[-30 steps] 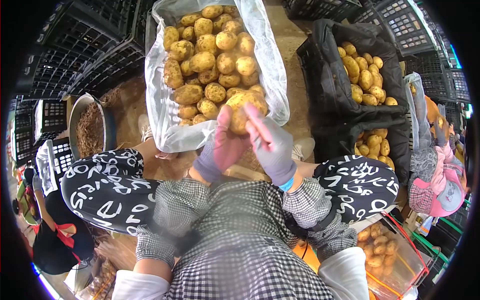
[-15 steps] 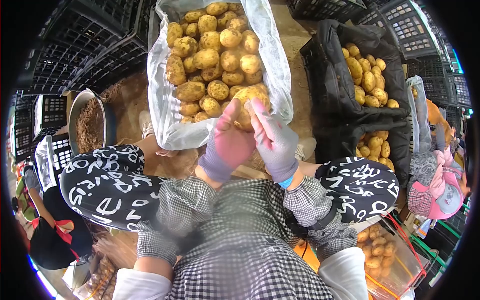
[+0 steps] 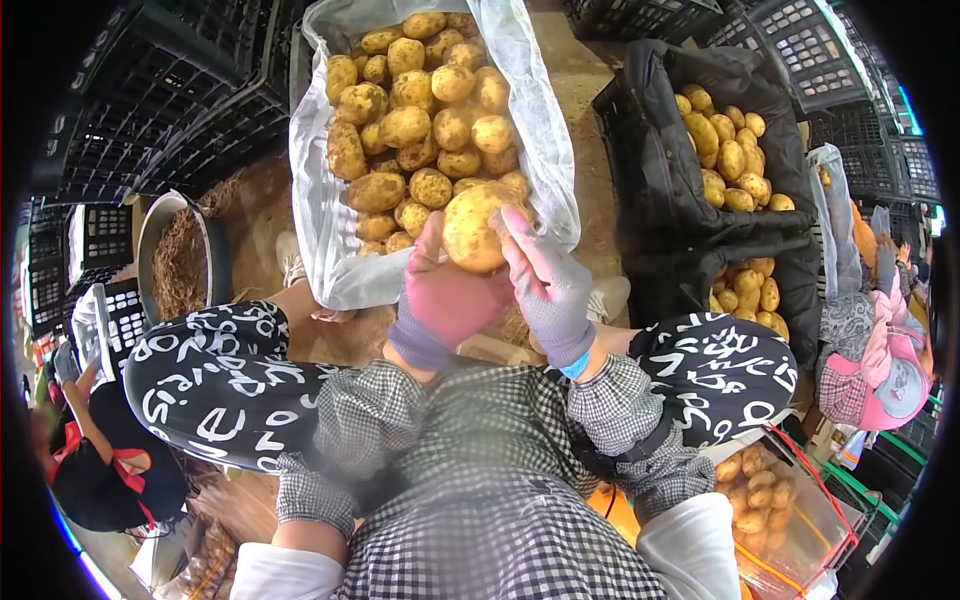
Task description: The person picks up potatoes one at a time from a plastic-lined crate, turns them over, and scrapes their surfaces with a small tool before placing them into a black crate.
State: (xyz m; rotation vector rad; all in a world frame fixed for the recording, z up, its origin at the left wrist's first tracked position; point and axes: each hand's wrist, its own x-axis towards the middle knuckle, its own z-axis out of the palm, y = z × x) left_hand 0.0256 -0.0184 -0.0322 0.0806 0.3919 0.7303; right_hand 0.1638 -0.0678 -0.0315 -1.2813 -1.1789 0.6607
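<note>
A large yellow potato (image 3: pixel 474 228) is held up over the near edge of the lined crate. My left hand (image 3: pixel 447 292), in a pink and grey glove, is wrapped round its lower left side. The gloved fingers of my right hand (image 3: pixel 548 285) are pressed together against its right side. A small greyish patch shows at those fingertips, and I cannot make out what it is. Just beyond my hands stands the crate with a white liner (image 3: pixel 548 130), full of potatoes (image 3: pixel 405 127) with brown soil on their skins.
Crates with black liners (image 3: pixel 650 150) hold more potatoes (image 3: pixel 735 150) on the right. Black crates (image 3: pixel 150 110) are stacked at the left, beside a round tub (image 3: pixel 215 255) of brown debris. Other people sit at the left (image 3: pixel 110 470) and the right (image 3: pixel 870 365).
The potato now shows a broad face, turned up more openly between my hands. My left hand has shifted slightly left and its thumb has moved to the potato's left side.
</note>
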